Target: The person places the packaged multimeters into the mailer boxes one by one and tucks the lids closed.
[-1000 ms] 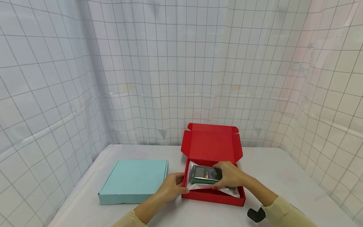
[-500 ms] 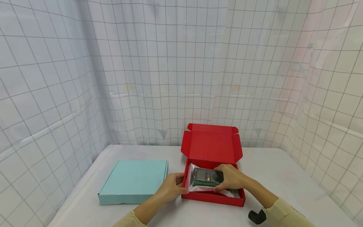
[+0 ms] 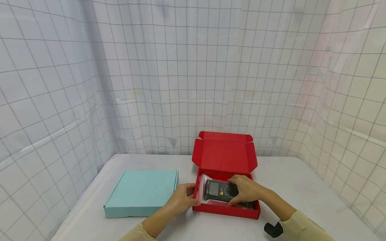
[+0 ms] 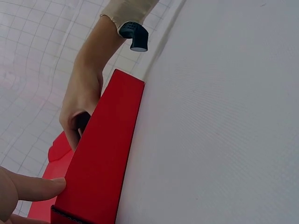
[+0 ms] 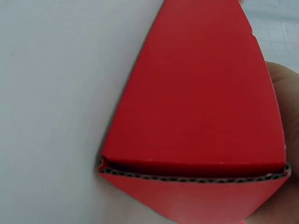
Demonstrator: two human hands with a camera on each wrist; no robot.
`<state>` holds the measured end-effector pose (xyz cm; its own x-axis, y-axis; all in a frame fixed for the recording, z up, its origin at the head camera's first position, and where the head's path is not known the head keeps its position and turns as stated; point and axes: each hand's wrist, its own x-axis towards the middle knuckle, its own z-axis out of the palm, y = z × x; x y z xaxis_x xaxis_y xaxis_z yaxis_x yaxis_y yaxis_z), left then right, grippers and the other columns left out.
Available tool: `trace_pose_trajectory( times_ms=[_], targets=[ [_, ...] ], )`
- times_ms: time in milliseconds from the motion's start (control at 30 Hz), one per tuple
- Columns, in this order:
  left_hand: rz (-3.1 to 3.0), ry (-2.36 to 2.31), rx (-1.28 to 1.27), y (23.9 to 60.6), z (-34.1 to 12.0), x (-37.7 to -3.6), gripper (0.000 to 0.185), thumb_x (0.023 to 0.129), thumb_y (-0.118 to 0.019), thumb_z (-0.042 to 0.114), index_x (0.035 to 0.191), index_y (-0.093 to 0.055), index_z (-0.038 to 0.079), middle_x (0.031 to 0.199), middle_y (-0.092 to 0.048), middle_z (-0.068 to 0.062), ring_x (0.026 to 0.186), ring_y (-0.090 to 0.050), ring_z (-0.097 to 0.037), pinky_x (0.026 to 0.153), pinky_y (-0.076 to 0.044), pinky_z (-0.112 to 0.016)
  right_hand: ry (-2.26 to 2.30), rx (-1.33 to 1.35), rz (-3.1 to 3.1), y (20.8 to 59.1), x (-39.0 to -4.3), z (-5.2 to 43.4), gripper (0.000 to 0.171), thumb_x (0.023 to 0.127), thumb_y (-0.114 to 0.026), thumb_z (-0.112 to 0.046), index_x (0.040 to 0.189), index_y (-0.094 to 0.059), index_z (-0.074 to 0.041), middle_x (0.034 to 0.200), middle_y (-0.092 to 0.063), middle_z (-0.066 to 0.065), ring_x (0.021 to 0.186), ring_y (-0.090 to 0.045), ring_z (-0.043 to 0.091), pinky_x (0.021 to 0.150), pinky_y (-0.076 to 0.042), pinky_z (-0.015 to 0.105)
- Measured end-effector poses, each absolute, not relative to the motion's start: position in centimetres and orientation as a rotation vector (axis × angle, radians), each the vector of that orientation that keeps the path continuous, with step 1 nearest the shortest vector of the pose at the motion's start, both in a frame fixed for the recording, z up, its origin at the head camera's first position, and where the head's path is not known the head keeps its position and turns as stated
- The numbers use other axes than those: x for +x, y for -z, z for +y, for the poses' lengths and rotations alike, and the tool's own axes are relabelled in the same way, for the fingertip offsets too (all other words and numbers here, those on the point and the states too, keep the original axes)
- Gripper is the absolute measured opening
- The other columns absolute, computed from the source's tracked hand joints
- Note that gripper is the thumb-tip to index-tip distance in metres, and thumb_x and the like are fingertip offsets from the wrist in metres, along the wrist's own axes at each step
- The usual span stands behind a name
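A dark green multimeter (image 3: 214,189) in a clear plastic bag (image 3: 202,189) lies inside the red cardboard box (image 3: 224,210), its screen towards the left. My right hand (image 3: 246,189) grips the multimeter's right part from above, thumb on the near side and fingers on the far side. At the box's left wall my left hand (image 3: 180,199) holds the box, thumb by the front corner. The left wrist view has a finger (image 4: 44,187) right at the box's rim. In the right wrist view, the box wall (image 5: 196,93) hides most of my right hand.
The red box's lid (image 3: 224,150) stands open at the back with its side flaps spread. A closed light blue box (image 3: 143,189) sits to the left on the white-covered table (image 3: 280,177). Grid-patterned curtains (image 3: 181,77) surround the table.
The right hand has lowered the bagged multimeter deeper into the red box and slightly towards me. The left hand has kept its place at the box's left wall.
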<state>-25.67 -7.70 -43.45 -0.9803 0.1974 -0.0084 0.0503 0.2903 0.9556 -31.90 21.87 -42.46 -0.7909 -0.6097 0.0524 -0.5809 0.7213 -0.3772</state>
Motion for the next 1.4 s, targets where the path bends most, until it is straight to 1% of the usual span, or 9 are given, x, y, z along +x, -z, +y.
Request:
trace_pose_trajectory(
  times_ms=[233,467,600,867,1033,1267,1400],
  targets=[
    [2.396,-1.799,0.243,43.3,-7.7,-25.7,0.069,0.084,-0.082,-0.004,0.145,-0.05,-0.009,0.14,-0.057,-0.025,0.127,-0.056,-0.046,0.091,-0.057,-0.051,0.575,-1.002,2.834,42.3,-32.0,22.1,0.09,0.072,-0.092,-0.046,0.139,-0.059,0.004,0.13,-0.062,0.01,0.116,-0.055,0.027,0.09,-0.058,0.049],
    [2.376,-1.814,0.228,43.2,-7.7,-25.7,0.07,0.083,-0.083,-0.004,0.145,-0.05,-0.008,0.14,-0.057,-0.025,0.125,-0.057,-0.046,0.09,-0.058,-0.05,0.602,-1.032,2.82,42.1,-32.1,22.4,0.089,0.074,-0.091,-0.046,0.14,-0.058,0.005,0.134,-0.061,0.013,0.122,-0.054,0.033,0.093,-0.056,0.054],
    [2.376,-1.818,0.22,43.2,-7.7,-25.7,0.071,0.083,-0.083,-0.003,0.146,-0.05,-0.008,0.141,-0.056,-0.025,0.125,-0.057,-0.046,0.089,-0.058,-0.05,0.637,-1.037,2.817,41.8,-32.2,22.5,0.088,0.074,-0.091,-0.046,0.14,-0.058,0.003,0.134,-0.061,0.012,0.122,-0.054,0.032,0.09,-0.058,0.052],
    [2.383,-1.796,0.18,42.4,-7.7,-25.6,0.08,0.081,-0.087,0.003,0.149,-0.046,-0.006,0.144,-0.053,-0.025,0.128,-0.053,-0.048,0.087,-0.059,-0.052,0.699,-1.017,2.806,40.9,-32.3,22.7,0.089,0.076,-0.089,-0.049,0.144,-0.057,0.001,0.137,-0.06,0.012,0.124,-0.053,0.031,0.09,-0.058,0.052],
    [2.433,-1.761,0.181,41.7,-8.0,-25.8,0.083,0.08,-0.087,0.007,0.15,-0.045,-0.006,0.146,-0.051,-0.026,0.131,-0.05,-0.048,0.091,-0.057,-0.053,0.771,-1.009,2.791,40.2,-32.3,23.0,0.09,0.076,-0.09,-0.046,0.144,-0.055,0.002,0.138,-0.059,0.016,0.125,-0.053,0.035,0.089,-0.058,0.053],
    [2.459,-1.813,0.24,40.5,-8.6,-26.4,0.082,0.082,-0.086,0.009,0.151,-0.044,-0.006,0.149,-0.049,-0.027,0.132,-0.051,-0.048,0.091,-0.057,-0.052,0.854,-1.0,2.78,39.4,-32.3,23.7,0.09,0.077,-0.09,-0.043,0.145,-0.054,0.002,0.138,-0.059,0.018,0.125,-0.053,0.038,0.086,-0.06,0.049],
    [2.394,-1.91,0.317,40.1,-9.1,-27.1,0.084,0.082,-0.087,0.012,0.152,-0.043,-0.003,0.152,-0.047,-0.025,0.135,-0.049,-0.047,0.095,-0.055,-0.052,0.873,-1.047,2.789,38.7,-32.3,24.1,0.087,0.079,-0.089,-0.043,0.145,-0.054,0.002,0.139,-0.059,0.018,0.126,-0.054,0.041,0.088,-0.059,0.054]
  ],
)
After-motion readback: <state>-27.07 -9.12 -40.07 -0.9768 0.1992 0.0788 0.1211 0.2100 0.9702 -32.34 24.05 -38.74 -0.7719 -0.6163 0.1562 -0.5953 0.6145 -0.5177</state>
